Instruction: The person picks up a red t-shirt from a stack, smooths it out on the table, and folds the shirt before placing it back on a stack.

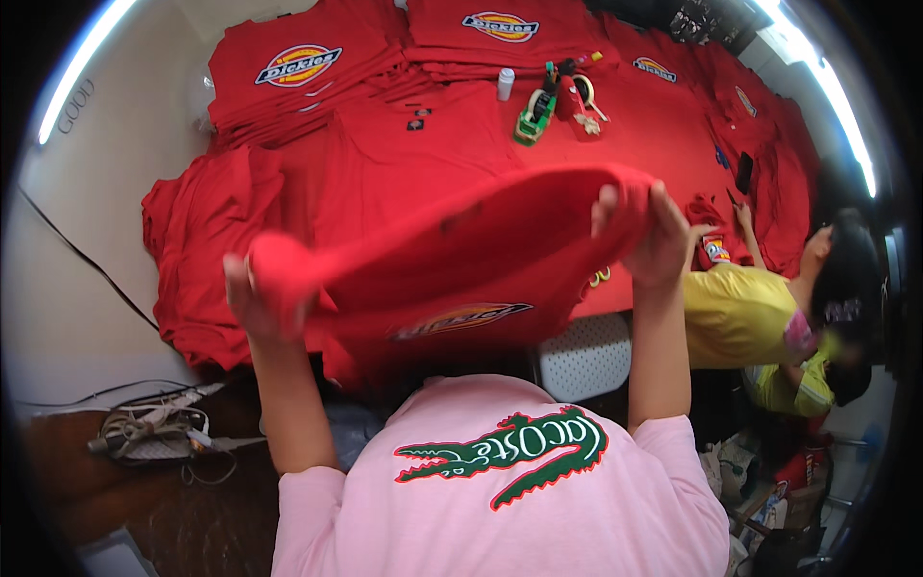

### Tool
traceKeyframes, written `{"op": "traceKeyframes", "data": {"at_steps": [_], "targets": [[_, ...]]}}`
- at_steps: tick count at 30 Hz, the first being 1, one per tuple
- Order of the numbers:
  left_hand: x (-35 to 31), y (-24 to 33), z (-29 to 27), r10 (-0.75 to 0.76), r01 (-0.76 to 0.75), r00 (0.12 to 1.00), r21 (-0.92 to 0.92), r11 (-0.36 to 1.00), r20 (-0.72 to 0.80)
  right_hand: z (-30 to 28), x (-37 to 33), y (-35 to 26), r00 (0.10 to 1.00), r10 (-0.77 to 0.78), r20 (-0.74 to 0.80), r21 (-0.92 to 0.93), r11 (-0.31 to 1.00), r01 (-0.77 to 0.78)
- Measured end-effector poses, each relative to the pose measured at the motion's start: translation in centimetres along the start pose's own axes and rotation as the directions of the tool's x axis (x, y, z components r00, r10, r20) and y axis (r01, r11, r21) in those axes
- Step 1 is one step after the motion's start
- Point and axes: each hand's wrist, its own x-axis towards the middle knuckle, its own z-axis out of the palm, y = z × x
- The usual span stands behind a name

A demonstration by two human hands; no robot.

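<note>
A red T-shirt [519,245] with a printed oval emblem hangs stretched between my two raised hands, in front of me above the near side of the table. My left hand [258,300] is closed round one upper corner of the cloth, which is blurred by motion. At the opposite corner, my right hand [652,240] grips the shirt with its fingers folded over the fabric. Beyond the held shirt, another red T-shirt [399,168] lies spread out, with a small dark label mark at its neck.
Folded red shirts [240,72] are stacked along the far side. A loose red pile [207,231] lies left. A green tape dispenser [532,120], a red dispenser [580,125] and a white bottle [506,85] stand mid-table. A person in yellow [735,313] works at right, near a white stool [586,361].
</note>
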Motion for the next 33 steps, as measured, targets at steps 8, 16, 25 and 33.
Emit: {"op": "traceKeyframes", "data": {"at_steps": [8,16,25,33], "targets": [[-29.3,-14.4,-5.2,-0.641,0.856,0.176,-0.206,0.475,-0.747,-3.9,-26.2,14.3,0.492,0.842,-0.221,0.465,0.534,-0.706],[-27.5,-4.3,5.2,-0.231,0.327,0.924,0.32,0.889,-0.303,0.7,-27.6,5.5,0.895,0.434,-0.104,0.228,0.886,-0.403],[-16.5,-4.5,6.7,-0.183,0.27,0.929,0.252,0.929,-0.32,4.8,-12.3,6.6,0.951,0.256,-0.173,0.363,0.914,-0.181],[-6.3,3.4,4.3,-0.071,0.019,0.986,0.32,0.947,0.153,-0.8,-4.6,-0.1,0.995,0.093,-0.024,0.014,0.996,-0.093]]}}
